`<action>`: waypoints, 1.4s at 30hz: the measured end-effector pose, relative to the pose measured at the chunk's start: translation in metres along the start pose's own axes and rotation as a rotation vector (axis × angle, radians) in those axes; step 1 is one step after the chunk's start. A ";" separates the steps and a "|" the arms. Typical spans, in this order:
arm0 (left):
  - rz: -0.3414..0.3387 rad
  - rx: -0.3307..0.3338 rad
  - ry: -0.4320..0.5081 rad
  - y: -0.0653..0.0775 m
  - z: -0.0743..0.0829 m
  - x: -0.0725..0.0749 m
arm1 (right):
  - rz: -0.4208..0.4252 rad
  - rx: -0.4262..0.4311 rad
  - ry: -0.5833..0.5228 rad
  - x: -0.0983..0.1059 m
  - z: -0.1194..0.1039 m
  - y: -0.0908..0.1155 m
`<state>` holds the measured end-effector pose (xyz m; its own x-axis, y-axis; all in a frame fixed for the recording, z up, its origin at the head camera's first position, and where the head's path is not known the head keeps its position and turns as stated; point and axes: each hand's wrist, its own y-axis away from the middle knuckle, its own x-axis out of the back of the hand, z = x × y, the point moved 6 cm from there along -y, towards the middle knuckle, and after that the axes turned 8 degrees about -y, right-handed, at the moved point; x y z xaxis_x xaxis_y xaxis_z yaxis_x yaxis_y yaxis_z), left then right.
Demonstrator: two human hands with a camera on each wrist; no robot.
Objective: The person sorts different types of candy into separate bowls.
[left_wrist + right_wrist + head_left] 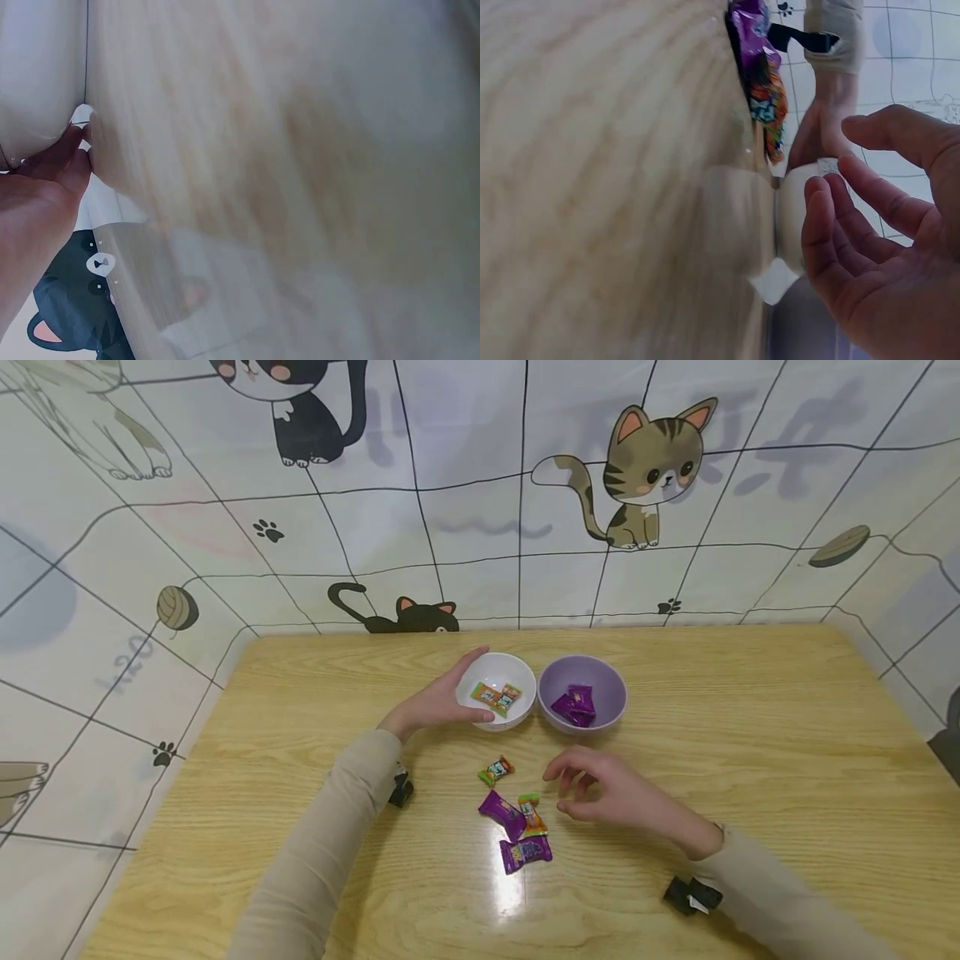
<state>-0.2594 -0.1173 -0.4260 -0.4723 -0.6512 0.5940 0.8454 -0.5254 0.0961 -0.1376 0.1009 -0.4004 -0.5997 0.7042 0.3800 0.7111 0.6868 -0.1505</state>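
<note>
Bowl, white (495,667): stands upright on the bench (750,727), toward its far edge. Your left hand (442,700) holds it, the grip spanning its left side, thumb at the near rim, fingers round the far side. Contents: two orange-and-green sweets (487,695), one against the other.

Bowl, purple (606,683): upright, just to the right of the white one; whether their rims touch, you cannot quite tell. Contents: purple sweets (581,700) in a small heap, exact count unclear.

Loose sweets, four, on the bench on your side of the bowls:
– one orange wrapper (497,771), lying apart, nearest the white bowl;
– a second orange wrapper (532,815), just beside the upper purple packet (502,812);
– a lower purple packet (526,853), just below that pair and nearest you.

Right hand (611,792): yours, raised just right of the loose sweets; grip moderately wide, fingers bent, thumb apart, nothing held.

Also listed: your pale sleeves (322,843), black straps (693,895) by both wrists, and a cat-printed backdrop (465,460) behind the bench.
</note>
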 end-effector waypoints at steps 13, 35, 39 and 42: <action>0.005 0.020 0.004 0.003 -0.002 0.000 | -0.086 -0.089 -0.001 -0.018 0.009 -0.004; 0.006 0.020 -0.008 0.001 0.000 0.000 | -0.268 -0.068 0.176 -0.034 0.005 -0.011; 0.008 0.013 -0.005 0.001 -0.001 0.000 | -0.226 -0.118 0.189 -0.031 0.009 -0.011; 0.010 0.010 -0.004 0.001 -0.001 0.000 | -0.198 -0.132 0.204 -0.029 0.011 -0.011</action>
<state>-0.2591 -0.1184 -0.4267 -0.4632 -0.6542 0.5979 0.8524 -0.5136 0.0985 -0.1317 0.0752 -0.4201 -0.6548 0.4989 0.5678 0.6370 0.7686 0.0592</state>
